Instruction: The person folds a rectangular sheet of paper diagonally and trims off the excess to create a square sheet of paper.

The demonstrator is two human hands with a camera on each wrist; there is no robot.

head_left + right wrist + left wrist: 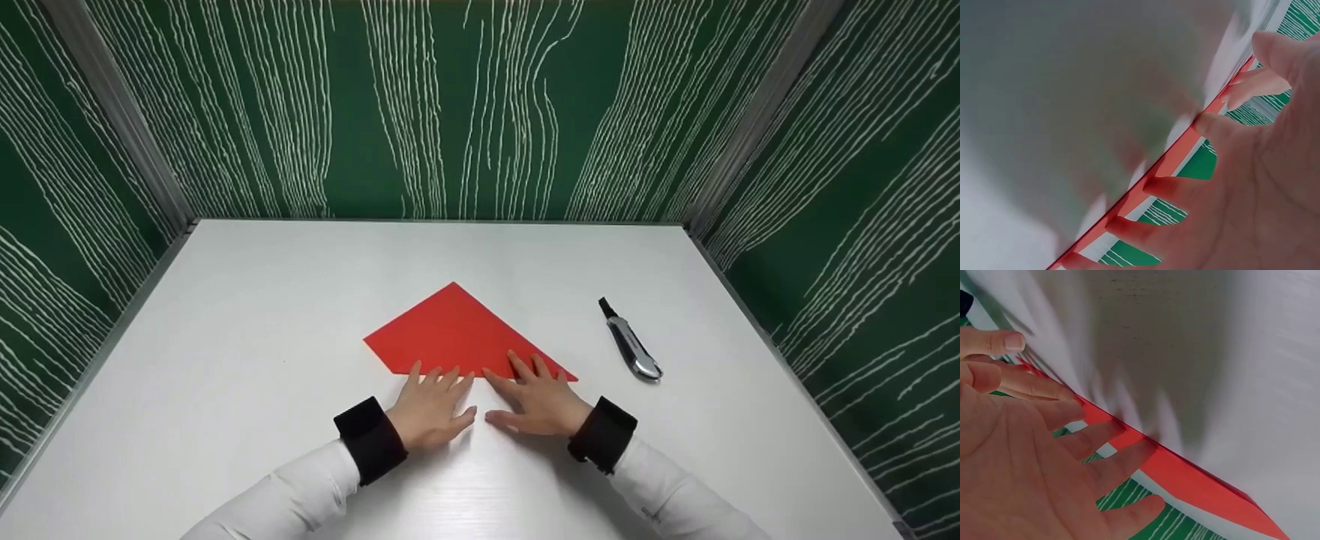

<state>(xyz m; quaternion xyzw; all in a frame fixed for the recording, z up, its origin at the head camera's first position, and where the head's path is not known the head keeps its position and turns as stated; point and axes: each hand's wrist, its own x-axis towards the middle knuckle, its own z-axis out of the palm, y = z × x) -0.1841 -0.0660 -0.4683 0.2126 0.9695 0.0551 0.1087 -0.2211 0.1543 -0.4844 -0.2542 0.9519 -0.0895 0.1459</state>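
A folded sheet of red paper lies on the white table, its peak pointing away and its straight edge toward the person. My left hand is spread, with fingertips right at that near edge, left of its middle. Farther right, my right hand lies with straight, spread fingers over the paper's right part. Both thumbs point toward each other across a small gap. In the left wrist view the red paper shows a fold line along its edge, and fingertips meet it. The right wrist view shows fingers along the same edge.
A grey and black utility knife lies on the table right of the paper. Green walls with white wavy lines stand behind and on both sides. Black bands wrap both wrists over white sleeves.
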